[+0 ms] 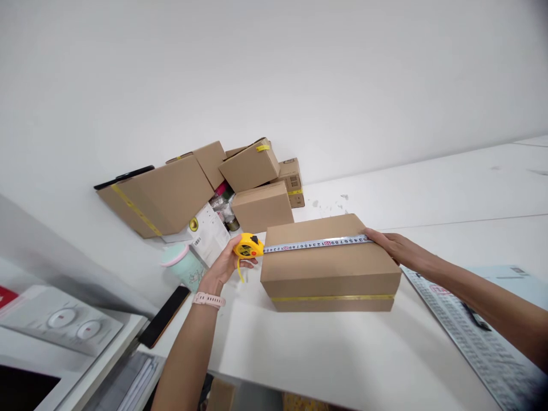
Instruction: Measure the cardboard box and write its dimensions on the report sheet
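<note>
A brown cardboard box [325,274] lies on the white table, with a yellow strip running along its near side. Across its top stretches the silvery blade of a tape measure [250,246], whose yellow case is gripped in my left hand [225,262] just off the box's left edge. A yellow wrist strap dangles from the case. My right hand [387,242] is at the box's right edge, its fingers pressing the blade's end there; the fingertips are partly hidden behind the box.
Several cardboard boxes [263,205] are stacked against the wall. A mint-green bottle [184,265] and a dark phone-like slab [165,317] stand and lie at left, near a white appliance with dials [62,318]. A printed mat [466,308] with a black object covers the table's right side.
</note>
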A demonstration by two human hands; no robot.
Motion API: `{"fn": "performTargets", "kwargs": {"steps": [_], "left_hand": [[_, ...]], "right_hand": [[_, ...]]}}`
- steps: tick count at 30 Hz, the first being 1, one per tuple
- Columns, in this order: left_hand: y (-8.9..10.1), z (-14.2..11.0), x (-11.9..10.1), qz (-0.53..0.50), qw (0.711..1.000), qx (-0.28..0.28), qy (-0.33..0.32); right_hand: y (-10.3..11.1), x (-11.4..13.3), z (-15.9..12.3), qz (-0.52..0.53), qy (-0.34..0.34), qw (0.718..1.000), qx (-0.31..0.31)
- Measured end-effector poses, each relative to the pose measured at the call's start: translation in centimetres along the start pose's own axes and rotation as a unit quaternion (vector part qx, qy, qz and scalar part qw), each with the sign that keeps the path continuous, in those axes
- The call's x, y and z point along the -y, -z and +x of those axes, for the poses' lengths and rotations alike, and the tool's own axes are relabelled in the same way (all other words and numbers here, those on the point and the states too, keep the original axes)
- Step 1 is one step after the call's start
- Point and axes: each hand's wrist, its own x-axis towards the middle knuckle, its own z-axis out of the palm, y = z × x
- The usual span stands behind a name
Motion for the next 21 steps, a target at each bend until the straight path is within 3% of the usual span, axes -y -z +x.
{"fn": "performTargets", "kwargs": {"steps": [6, 9, 11, 13, 14, 17, 21], "left_hand": [[-0.5, -0.2, -0.5, -0.008, 0.999, -0.030, -0.032], [-1.4, -2.5, -2.2, -0.003, 0.998, -0.023, -0.063], [-2.6, -5.2, -2.9, 0.008, 0.998, 0.015, -0.063], [-4.5, -8.2, -2.3, 0.018, 0.996, 0.081, -0.032], [-5.9, -9.7, -1.5, 0.010, 0.990, 0.142, 0.011], [-11.0, -13.0, 2.5, -0.114, 0.958, 0.244, 0.097], [-17.8, -13.4, 7.0, -0.241, 0.949, 0.199, 0.044]], "right_hand": [[0.5, -0.2, 0.3, -0.003, 0.035, 0.999, 0.003], [2.0, 0.2, 1.1, -0.017, 0.046, 0.999, -0.021], [3.1, 1.4, 1.7, 0.012, 0.075, 0.996, -0.054], [3.8, 3.2, 2.4, 0.043, 0.111, 0.989, -0.088], [3.8, 4.3, 2.8, 0.047, 0.128, 0.986, -0.093], [2.6, 6.9, 4.5, 0.009, 0.164, 0.985, -0.053], [-0.3, 7.9, 7.9, -0.081, 0.146, 0.986, 0.009]]}}
